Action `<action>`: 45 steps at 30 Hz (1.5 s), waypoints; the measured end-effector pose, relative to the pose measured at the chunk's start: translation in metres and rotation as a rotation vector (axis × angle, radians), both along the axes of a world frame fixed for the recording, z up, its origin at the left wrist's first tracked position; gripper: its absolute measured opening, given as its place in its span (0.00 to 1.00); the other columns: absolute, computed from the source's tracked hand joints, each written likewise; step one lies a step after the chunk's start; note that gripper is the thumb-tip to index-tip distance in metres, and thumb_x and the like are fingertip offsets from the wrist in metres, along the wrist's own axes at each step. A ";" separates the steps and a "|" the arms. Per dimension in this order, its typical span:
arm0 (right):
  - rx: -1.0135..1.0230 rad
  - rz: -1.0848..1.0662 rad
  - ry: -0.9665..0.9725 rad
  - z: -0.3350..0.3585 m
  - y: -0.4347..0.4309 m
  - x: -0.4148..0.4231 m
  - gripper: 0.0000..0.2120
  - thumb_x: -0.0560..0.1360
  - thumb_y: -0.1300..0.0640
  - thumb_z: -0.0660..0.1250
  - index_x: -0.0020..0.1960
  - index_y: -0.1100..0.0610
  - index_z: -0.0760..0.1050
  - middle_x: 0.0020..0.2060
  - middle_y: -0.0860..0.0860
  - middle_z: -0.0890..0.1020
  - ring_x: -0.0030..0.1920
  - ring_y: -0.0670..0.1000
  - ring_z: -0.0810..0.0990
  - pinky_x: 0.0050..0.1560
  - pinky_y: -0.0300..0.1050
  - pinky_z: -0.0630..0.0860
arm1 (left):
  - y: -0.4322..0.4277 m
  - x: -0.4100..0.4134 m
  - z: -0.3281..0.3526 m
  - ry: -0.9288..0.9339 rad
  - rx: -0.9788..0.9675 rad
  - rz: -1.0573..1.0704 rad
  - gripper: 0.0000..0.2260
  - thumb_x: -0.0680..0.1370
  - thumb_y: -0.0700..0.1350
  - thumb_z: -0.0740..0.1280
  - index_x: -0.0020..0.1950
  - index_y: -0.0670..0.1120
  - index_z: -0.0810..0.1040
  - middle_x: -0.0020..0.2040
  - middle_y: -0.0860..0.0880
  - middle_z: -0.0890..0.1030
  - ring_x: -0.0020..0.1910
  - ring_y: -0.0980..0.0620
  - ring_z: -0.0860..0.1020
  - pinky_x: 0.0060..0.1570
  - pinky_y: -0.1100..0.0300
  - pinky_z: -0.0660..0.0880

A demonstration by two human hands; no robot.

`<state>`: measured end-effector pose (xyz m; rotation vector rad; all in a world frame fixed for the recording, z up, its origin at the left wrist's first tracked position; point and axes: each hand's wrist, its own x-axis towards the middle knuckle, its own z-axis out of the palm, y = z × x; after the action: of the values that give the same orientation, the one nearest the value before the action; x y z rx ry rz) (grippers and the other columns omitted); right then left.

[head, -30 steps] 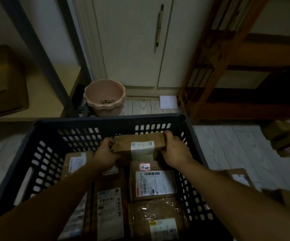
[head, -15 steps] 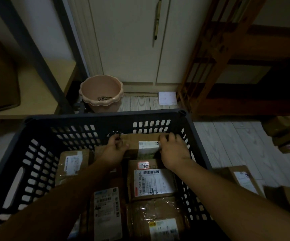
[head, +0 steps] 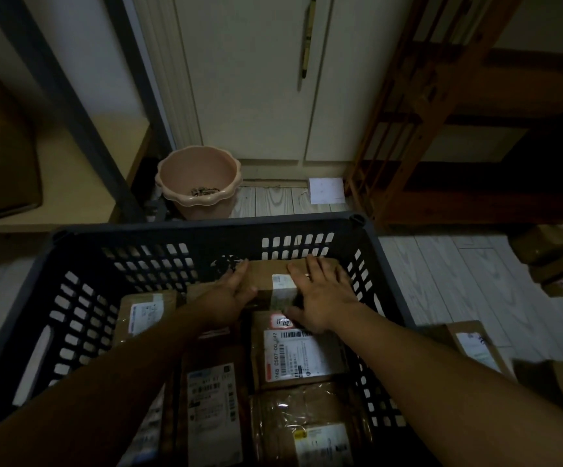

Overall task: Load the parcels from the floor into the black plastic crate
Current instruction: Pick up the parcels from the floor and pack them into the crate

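A small brown parcel point(head: 264, 276) with a white label is seen at the far end of the black plastic crate point(head: 206, 226), set against the slotted far wall and lying on top of the parcels below it. The left hand point(head: 231, 293) is laid against the parcel's left end, its fingers point(head: 239, 273) stretched out straight along the side and curled around nothing. The right hand point(head: 324, 298) is pressed flat on the parcel's top and right part, with the fingers point(head: 312, 267) straight and slightly spread and the thumb brought down over the near edge.

The rest of the crate is filled with other parcels. A labelled box point(head: 298, 357) is lodged just below the right hand, a tape-wrapped parcel point(head: 307, 416) is nearer the camera, a long labelled parcel point(head: 211, 399) is placed beside them under the left forearm, and a flat parcel point(head: 145, 315) is tilted by the left wall.

On the wooden floor to the right of the crate, a loose parcel point(head: 475, 345) is seen near the right forearm, and a stack of parcels point(head: 558, 261) is found further off. Beyond the crate, a pink pot point(head: 199, 180) is placed in front of white cupboard doors point(head: 256, 79), with a white square of paper point(head: 326, 191) beside it. A wooden rack point(head: 442, 106) is seen on the right, and a shelf point(head: 71, 183) bearing a cardboard box point(head: 0, 153) on the left.
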<state>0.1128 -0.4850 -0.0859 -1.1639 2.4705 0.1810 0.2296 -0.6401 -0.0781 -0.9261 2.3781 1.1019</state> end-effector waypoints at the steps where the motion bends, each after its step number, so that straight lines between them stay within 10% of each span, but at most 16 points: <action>1: -0.001 -0.007 -0.018 0.007 0.002 0.000 0.43 0.74 0.34 0.59 0.77 0.45 0.37 0.77 0.55 0.40 0.76 0.58 0.37 0.73 0.61 0.37 | -0.003 0.003 0.007 -0.010 0.001 0.003 0.30 0.81 0.56 0.54 0.77 0.57 0.41 0.78 0.45 0.46 0.76 0.42 0.52 0.73 0.46 0.51; 7: -0.017 -0.126 -0.107 0.123 0.040 0.006 0.36 0.77 0.40 0.59 0.78 0.47 0.46 0.78 0.54 0.43 0.77 0.57 0.38 0.75 0.58 0.39 | 0.004 0.033 0.116 -0.013 0.049 0.012 0.26 0.81 0.50 0.59 0.77 0.48 0.56 0.78 0.46 0.49 0.77 0.43 0.46 0.75 0.46 0.45; 15: 0.006 -0.153 -0.141 0.364 0.094 0.025 0.33 0.79 0.39 0.56 0.78 0.51 0.50 0.78 0.56 0.46 0.77 0.58 0.42 0.75 0.56 0.42 | 0.030 0.072 0.359 -0.179 -0.020 0.019 0.34 0.77 0.61 0.58 0.78 0.52 0.46 0.78 0.44 0.47 0.77 0.43 0.46 0.75 0.47 0.49; 19: 0.027 -0.145 -0.153 0.474 0.121 0.045 0.33 0.79 0.39 0.55 0.78 0.51 0.50 0.78 0.56 0.48 0.77 0.57 0.45 0.75 0.56 0.44 | 0.038 0.104 0.451 -0.184 -0.045 0.020 0.41 0.66 0.73 0.57 0.73 0.53 0.62 0.72 0.44 0.65 0.71 0.42 0.63 0.69 0.42 0.62; 23: -0.043 -0.155 -0.100 0.563 0.154 0.072 0.32 0.78 0.39 0.56 0.77 0.51 0.54 0.77 0.55 0.53 0.77 0.57 0.49 0.76 0.56 0.50 | 0.079 0.131 0.557 -0.131 -0.171 -0.023 0.30 0.79 0.56 0.60 0.77 0.47 0.56 0.75 0.42 0.59 0.74 0.42 0.58 0.71 0.49 0.57; 45: -0.230 -0.613 0.047 0.777 0.480 0.145 0.33 0.78 0.39 0.59 0.77 0.50 0.54 0.77 0.52 0.55 0.76 0.55 0.55 0.73 0.52 0.59 | 0.353 0.112 0.755 0.176 -0.309 -0.449 0.33 0.78 0.59 0.59 0.78 0.52 0.47 0.78 0.45 0.47 0.77 0.45 0.47 0.75 0.47 0.48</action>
<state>0.2579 -0.0048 0.6915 -0.4306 2.8113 -0.2588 0.3412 -0.2870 0.6766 -0.3522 2.7649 0.6785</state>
